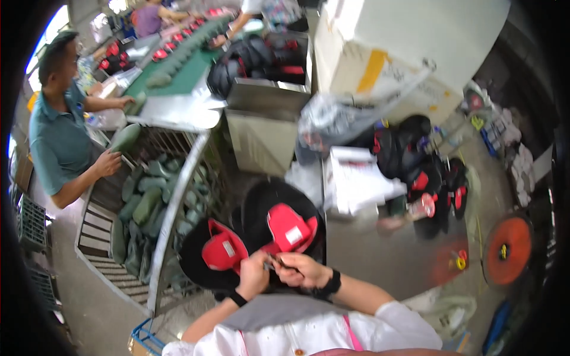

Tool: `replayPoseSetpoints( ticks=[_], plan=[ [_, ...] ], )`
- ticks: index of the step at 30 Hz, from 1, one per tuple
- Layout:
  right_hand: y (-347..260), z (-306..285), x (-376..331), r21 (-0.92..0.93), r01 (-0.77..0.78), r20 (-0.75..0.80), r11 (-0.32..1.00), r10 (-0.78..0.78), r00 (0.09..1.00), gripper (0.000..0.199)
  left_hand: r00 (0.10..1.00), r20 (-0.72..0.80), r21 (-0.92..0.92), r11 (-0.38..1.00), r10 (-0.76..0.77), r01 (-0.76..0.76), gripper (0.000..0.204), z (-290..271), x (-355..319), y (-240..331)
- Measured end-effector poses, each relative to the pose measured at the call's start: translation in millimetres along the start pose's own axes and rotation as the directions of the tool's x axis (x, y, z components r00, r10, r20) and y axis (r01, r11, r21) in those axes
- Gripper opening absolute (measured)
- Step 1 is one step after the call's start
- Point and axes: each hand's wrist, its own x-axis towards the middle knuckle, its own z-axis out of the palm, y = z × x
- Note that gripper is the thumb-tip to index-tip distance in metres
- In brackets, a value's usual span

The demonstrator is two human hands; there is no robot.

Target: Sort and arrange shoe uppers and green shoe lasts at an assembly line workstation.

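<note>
1. Small dark item point(284, 268) sits between the person's two hands, low in the middle of the view, just in front of two black-and-red pieces; what it is exactly is too small to tell.
2. Right hand point(304, 273): its grip is closed around the dark item, fingers bent.
3. Left hand point(254, 277): its fingers are curled, reaching the item's near end; whether its grip holds anything, I cannot tell.
4. Beyond the hands, the left black-and-red piece point(224, 249) and the right black-and-red piece point(291, 228) stand side by side, each showing a red middle with a white label.
5. To the left, a railed bin point(155, 270) holds many green foot-shaped forms point(147, 204); beside it a co-worker in a teal shirt point(56, 139) holds one form in a hand.
6. To the right, a grey table point(374, 255) carries a white stack point(362, 184) and, near its far edge, more black-and-red goods point(409, 154).
7. Farther right, an orange disc point(507, 250) stands near the table's edge.
</note>
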Motion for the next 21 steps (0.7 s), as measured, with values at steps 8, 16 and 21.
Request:
replayPoseSetpoints(
  ticks=[8, 16, 21],
  plan=[
    [-9.8, -4.3, 1.2, 0.185, -0.210, 0.076, 0.960, 0.199, 0.977, 0.031, 0.996, -0.012, 0.067, 0.993, -0.092, 0.093, 0.011, -5.6, -2.1, 8.0],
    [-14.3, -5.1, 10.0, 0.112, -0.183, 0.006, 0.977, 0.184, 0.983, 0.031, 0.999, 0.000, -0.031, 0.998, -0.052, 0.052, 0.010, -5.4, 2.2, -5.4],
    [-22.3, -6.6, 13.5, 0.226, -0.264, 0.085, 0.937, 0.252, 0.964, 0.032, 0.995, 0.078, 0.070, 0.996, -0.055, 0.049, 0.010, -13.7, 8.2, -2.9]
  ],
)
